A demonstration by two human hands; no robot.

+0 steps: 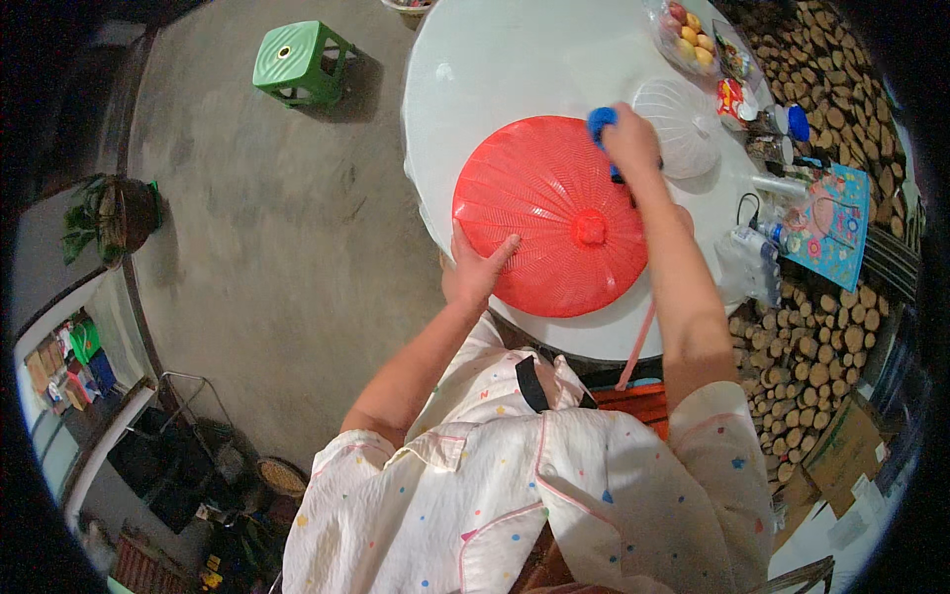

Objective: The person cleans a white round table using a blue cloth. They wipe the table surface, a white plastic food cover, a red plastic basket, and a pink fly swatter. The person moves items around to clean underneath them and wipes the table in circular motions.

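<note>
A large red plastic domed food cover [549,215] with a knob lies near the front edge of the white-covered round table [490,59]. My left hand [476,271] rests on its left rim, thumb on top and fingers at the edge. At the cover's upper right, my right hand [629,141] is closed on a blue object [601,122], whose kind I cannot make out; part of it is hidden by the hand. A smaller white translucent domed cover [675,122] stands just right of that hand.
Right on the table are a bag of fruit [690,37], jars [775,119], a plastic bag of bottles [749,263] and a blue floral bag [835,223]. Stacked firewood [816,356] lies beyond. A green plastic stool [297,63] stands on the floor at left.
</note>
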